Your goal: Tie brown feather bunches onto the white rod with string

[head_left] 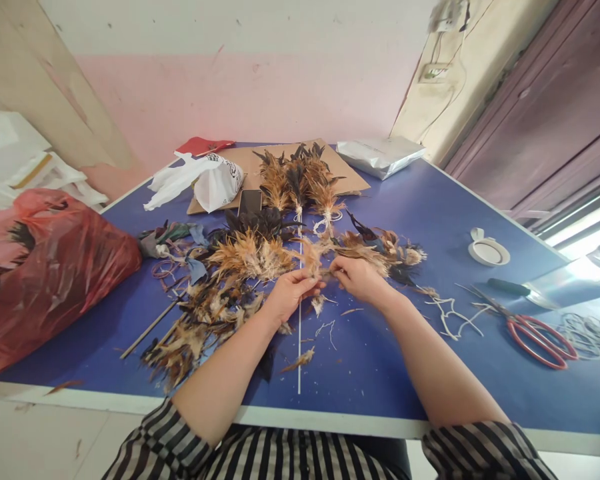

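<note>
Both hands meet over the middle of the blue table. Between the fingertips of my left hand (296, 292) is a light tan, fluffy feather (311, 256). My right hand (359, 277) pinches at the quill end of that feather, its fingers closed. Left of my hands lies a heap of loose brown and black feathers (205, 313), with a fuller golden-brown bunch (250, 253) behind it. More loose feathers (375, 250) lie beyond my right hand. Farther back, several bunches tied with white string (300, 177) rest on cardboard.
A red plastic bag (65, 260) bulges at the left edge. Red-handled scissors (535, 337), a green-handled knife (510, 287), white string (453, 317) and a tape roll (489, 252) lie at right. A phone (250, 202) and white bag (217, 183) are behind. Thin sticks (150, 329) poke from the heap.
</note>
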`<move>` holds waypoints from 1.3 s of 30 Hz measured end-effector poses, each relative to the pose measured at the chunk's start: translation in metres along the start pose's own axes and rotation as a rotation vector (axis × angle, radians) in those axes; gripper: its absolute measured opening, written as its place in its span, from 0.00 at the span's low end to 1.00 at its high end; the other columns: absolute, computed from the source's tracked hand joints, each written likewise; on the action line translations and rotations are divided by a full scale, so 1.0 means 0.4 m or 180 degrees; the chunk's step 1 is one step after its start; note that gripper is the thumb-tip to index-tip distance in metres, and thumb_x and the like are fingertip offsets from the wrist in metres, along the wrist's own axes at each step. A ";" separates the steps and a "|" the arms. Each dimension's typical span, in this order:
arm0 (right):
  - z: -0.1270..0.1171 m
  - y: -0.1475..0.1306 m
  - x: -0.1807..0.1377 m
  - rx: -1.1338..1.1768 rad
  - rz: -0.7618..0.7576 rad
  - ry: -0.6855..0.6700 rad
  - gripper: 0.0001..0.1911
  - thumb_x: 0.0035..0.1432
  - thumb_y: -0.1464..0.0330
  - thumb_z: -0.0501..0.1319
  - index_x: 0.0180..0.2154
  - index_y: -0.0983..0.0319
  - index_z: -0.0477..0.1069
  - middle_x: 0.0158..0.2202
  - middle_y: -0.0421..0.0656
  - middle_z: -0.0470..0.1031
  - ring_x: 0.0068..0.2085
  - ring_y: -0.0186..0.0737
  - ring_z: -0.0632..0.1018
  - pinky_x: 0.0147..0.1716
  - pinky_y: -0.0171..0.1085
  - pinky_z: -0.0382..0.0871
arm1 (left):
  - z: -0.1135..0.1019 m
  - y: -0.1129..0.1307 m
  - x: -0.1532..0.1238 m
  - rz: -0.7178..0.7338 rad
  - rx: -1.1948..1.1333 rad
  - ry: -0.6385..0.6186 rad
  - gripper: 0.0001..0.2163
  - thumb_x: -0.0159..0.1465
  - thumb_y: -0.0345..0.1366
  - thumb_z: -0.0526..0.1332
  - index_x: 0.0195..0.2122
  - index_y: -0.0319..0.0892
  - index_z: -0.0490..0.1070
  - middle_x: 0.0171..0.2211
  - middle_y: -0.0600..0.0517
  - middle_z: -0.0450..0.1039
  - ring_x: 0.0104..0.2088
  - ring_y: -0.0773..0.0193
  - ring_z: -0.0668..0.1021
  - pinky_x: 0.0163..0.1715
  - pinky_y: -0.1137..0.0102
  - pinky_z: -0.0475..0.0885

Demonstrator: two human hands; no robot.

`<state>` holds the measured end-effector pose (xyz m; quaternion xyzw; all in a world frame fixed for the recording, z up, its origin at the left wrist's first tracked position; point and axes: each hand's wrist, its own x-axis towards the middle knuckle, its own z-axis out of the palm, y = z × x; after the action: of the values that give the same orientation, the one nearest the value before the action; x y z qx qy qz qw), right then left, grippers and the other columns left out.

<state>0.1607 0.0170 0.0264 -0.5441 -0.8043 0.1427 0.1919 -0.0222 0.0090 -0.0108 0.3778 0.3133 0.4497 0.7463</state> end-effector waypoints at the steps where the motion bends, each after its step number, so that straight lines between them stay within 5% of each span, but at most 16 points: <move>1: 0.003 -0.005 -0.004 0.0237 0.0031 -0.0029 0.10 0.52 0.74 0.50 0.33 0.61 0.68 0.22 0.39 0.72 0.25 0.34 0.73 0.28 0.32 0.62 | -0.002 -0.005 0.002 -0.0039 0.0137 -0.0049 0.10 0.46 0.34 0.68 0.27 0.34 0.72 0.29 0.48 0.75 0.33 0.64 0.77 0.35 0.71 0.71; 10: -0.014 0.075 -0.026 0.1418 0.0551 0.0207 0.06 0.50 0.68 0.54 0.31 0.62 0.67 0.21 0.37 0.69 0.23 0.34 0.72 0.25 0.33 0.64 | -0.013 -0.013 0.017 -0.0169 0.0497 0.0506 0.07 0.48 0.33 0.66 0.24 0.34 0.70 0.29 0.46 0.75 0.31 0.65 0.77 0.35 0.71 0.71; 16: -0.044 0.101 -0.039 0.1420 0.0705 0.0394 0.08 0.49 0.66 0.55 0.31 0.62 0.69 0.20 0.38 0.69 0.23 0.34 0.70 0.25 0.33 0.63 | -0.012 0.016 -0.009 0.1068 0.2004 0.0710 0.05 0.52 0.33 0.61 0.25 0.37 0.73 0.44 0.46 0.70 0.29 0.68 0.75 0.27 0.73 0.71; 19: -0.049 0.082 -0.040 0.1388 0.0684 0.0403 0.08 0.49 0.66 0.56 0.31 0.63 0.69 0.21 0.38 0.69 0.23 0.33 0.70 0.24 0.33 0.63 | -0.002 0.036 -0.019 0.0914 0.1549 0.0615 0.06 0.53 0.34 0.62 0.25 0.36 0.71 0.42 0.46 0.72 0.28 0.69 0.75 0.25 0.75 0.70; 26: -0.045 0.022 -0.041 0.1322 0.0363 0.0492 0.08 0.50 0.66 0.56 0.32 0.62 0.70 0.25 0.40 0.72 0.26 0.35 0.71 0.28 0.34 0.65 | -0.003 0.043 -0.022 -0.0603 -0.0264 0.0110 0.05 0.52 0.29 0.63 0.30 0.34 0.71 0.41 0.43 0.73 0.29 0.71 0.76 0.23 0.81 0.70; 31: -0.048 0.000 -0.046 0.1153 -0.0011 0.0351 0.08 0.49 0.69 0.56 0.32 0.61 0.72 0.30 0.40 0.75 0.32 0.36 0.73 0.34 0.34 0.65 | -0.019 0.038 -0.013 -0.0587 -0.0901 -0.0038 0.05 0.56 0.27 0.59 0.33 0.35 0.72 0.46 0.45 0.71 0.31 0.73 0.76 0.28 0.82 0.72; 39: -0.049 0.055 -0.045 0.0750 0.0345 0.0264 0.09 0.48 0.69 0.55 0.31 0.61 0.73 0.30 0.40 0.75 0.31 0.36 0.73 0.33 0.36 0.64 | -0.038 0.046 -0.002 -0.0547 -0.1244 0.0070 0.04 0.57 0.25 0.58 0.29 0.34 0.72 0.26 0.50 0.71 0.25 0.76 0.73 0.24 0.84 0.70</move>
<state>0.1938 0.0086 0.0313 -0.5658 -0.7428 0.2237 0.2795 -0.0429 0.0182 -0.0031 0.1929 0.2593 0.4408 0.8374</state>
